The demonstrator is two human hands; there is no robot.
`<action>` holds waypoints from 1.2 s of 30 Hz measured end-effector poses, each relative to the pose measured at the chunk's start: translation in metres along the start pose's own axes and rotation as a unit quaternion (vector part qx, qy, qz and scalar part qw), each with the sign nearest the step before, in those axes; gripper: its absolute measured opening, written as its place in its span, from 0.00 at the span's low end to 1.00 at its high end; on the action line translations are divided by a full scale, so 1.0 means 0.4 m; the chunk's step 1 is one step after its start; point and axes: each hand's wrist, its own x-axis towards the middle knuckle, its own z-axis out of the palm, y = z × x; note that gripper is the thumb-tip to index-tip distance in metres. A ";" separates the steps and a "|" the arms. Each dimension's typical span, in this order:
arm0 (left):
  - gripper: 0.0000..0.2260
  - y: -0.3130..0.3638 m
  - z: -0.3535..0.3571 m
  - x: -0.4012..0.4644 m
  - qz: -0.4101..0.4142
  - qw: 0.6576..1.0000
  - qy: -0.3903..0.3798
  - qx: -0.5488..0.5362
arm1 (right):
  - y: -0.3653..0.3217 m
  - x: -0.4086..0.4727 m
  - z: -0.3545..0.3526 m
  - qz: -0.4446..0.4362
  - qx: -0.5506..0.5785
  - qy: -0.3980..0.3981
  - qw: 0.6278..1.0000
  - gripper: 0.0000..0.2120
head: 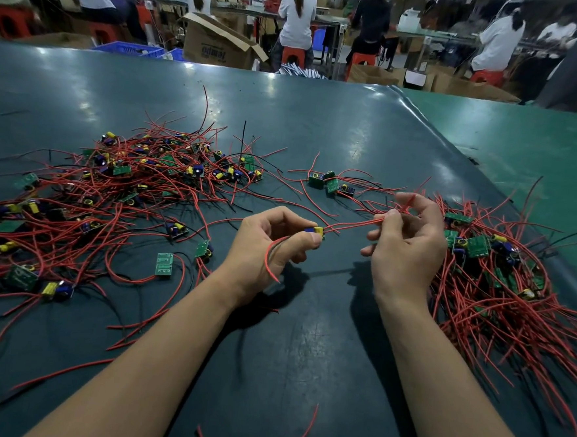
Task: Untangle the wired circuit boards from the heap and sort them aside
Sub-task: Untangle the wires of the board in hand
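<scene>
My left hand (271,248) pinches a small circuit board (315,231) with a yellow and blue part, held above the table. Red wires (351,224) run from that board to my right hand (406,247), which pinches them between thumb and fingers. A big tangled heap of boards and red wires (139,180) covers the left of the table. Another pile of wired boards (492,266) lies at the right, just beyond my right hand. A small cluster of boards (329,183) sits between the two piles, farther back.
The work surface is a dark green mat (288,348). Loose green boards (164,263) and stray red wires lie near my left forearm. Beyond the table's far edge stand cardboard boxes (217,42), blue crates and seated people on red stools.
</scene>
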 end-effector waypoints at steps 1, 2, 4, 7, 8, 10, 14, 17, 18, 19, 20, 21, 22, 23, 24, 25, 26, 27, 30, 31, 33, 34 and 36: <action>0.03 0.001 -0.001 -0.001 0.002 1.000 -0.001 0.000 | -0.001 0.000 0.000 0.001 0.001 0.001 1.000 0.09; 0.03 0.002 -0.004 -0.002 0.003 1.000 0.003 -0.002 | -0.001 0.000 0.001 0.012 0.014 0.003 1.000 0.08; 0.03 0.004 -0.010 -0.001 -0.002 1.000 0.016 -0.008 | 0.001 0.004 0.003 0.043 0.047 0.018 0.998 0.04; 0.05 0.006 -0.012 0.001 -0.011 0.999 0.022 -0.028 | 0.002 0.012 0.003 0.069 0.078 0.042 0.994 0.04; 0.04 0.007 -0.011 0.003 -0.016 0.999 0.025 -0.039 | 0.001 0.012 0.003 0.076 0.095 0.049 0.991 0.04; 0.03 0.007 -0.010 0.005 -0.023 0.997 0.037 -0.065 | -0.002 0.011 0.004 0.088 0.131 0.056 0.986 0.04; 0.04 0.005 -0.012 0.010 -0.017 0.995 0.051 -0.084 | -0.006 0.009 0.003 0.091 0.150 0.059 0.983 0.05; 0.04 0.005 -0.010 0.008 -0.012 0.997 0.034 -0.068 | -0.006 0.010 0.002 0.075 0.138 0.062 0.986 0.06; 0.04 0.005 -0.009 0.008 -0.012 0.997 0.032 -0.066 | -0.007 0.011 0.000 0.076 0.139 0.065 0.985 0.08; 0.04 0.004 -0.008 0.009 -0.013 0.997 0.035 -0.069 | -0.008 0.013 0.000 0.086 0.144 0.068 0.983 0.09; 0.05 0.003 -0.009 0.013 -0.012 0.996 0.041 -0.079 | -0.010 0.014 -0.001 0.103 0.156 0.062 0.980 0.09; 0.06 0.002 -0.012 0.016 -0.009 0.994 0.050 -0.093 | -0.012 0.013 0.000 0.127 0.175 0.050 0.975 0.07; 0.06 0.001 -0.016 0.019 -0.004 0.992 0.060 -0.108 | -0.016 0.011 0.004 0.159 0.197 0.029 0.967 0.04; 0.06 0.000 -0.019 0.022 -0.002 0.990 0.071 -0.121 | -0.020 0.005 0.010 0.193 0.211 0.007 0.958 0.09; 0.05 -0.002 -0.021 0.023 0.000 0.988 0.082 -0.131 | -0.024 -0.001 0.014 0.229 0.216 -0.025 0.949 0.13; 0.04 -0.004 -0.022 0.024 0.000 0.987 0.090 -0.135 | -0.028 -0.009 0.020 0.258 0.212 -0.062 0.940 0.14; 0.04 -0.006 -0.021 0.024 -0.001 0.987 0.090 -0.134 | -0.034 -0.021 0.025 0.285 0.205 -0.110 0.930 0.13; 0.05 -0.008 -0.017 0.022 -0.003 0.988 0.083 -0.128 | -0.037 -0.033 0.029 0.304 0.203 -0.159 0.917 0.11; 0.05 -0.012 -0.006 0.014 -0.003 0.997 0.045 -0.065 | -0.040 -0.060 0.041 0.313 0.236 -0.210 0.896 0.11; 0.05 -0.012 -0.004 0.011 -0.001 0.998 0.034 -0.046 | -0.037 -0.062 0.044 0.306 0.242 -0.198 0.899 0.13; 0.06 -0.010 -0.002 0.010 0.001 0.999 0.027 -0.028 | -0.038 -0.060 0.046 0.290 0.220 -0.170 0.916 0.11; 0.07 -0.009 -0.003 0.010 0.002 0.999 0.028 -0.025 | -0.039 -0.056 0.044 0.282 0.204 -0.157 0.924 0.10; 0.08 -0.006 -0.004 0.011 0.000 0.999 0.028 -0.022 | -0.038 -0.042 0.036 0.279 0.217 -0.137 0.925 0.08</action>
